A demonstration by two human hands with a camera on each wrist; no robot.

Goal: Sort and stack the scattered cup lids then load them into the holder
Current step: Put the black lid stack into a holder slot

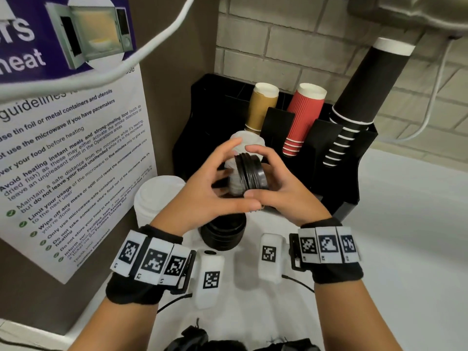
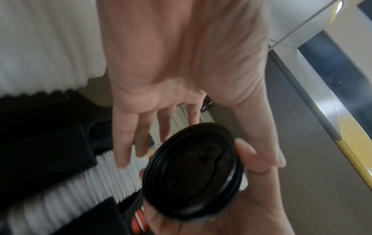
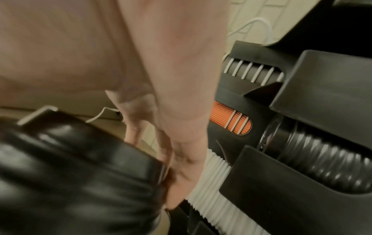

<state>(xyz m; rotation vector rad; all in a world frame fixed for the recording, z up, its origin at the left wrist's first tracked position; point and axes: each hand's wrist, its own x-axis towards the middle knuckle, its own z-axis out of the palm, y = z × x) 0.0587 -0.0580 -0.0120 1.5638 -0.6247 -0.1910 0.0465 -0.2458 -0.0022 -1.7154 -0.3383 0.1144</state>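
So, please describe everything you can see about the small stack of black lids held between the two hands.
The stack of black lids is a few glossy plastic cup lids nested together, turned on edge. The left wrist view shows the top lid's round face with a raised rim and a moulded sip feature. The right hand grips it; the left hand is cupped beside it. It is held in front of the black holder, near the row of white lids.

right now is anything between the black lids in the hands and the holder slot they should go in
Possibly. The short stack of black plastic lids sits between the left hand and right hand, right in front of the black plastic holder. The column of white lids already fills the nearest slot; whether another is free is unclear.
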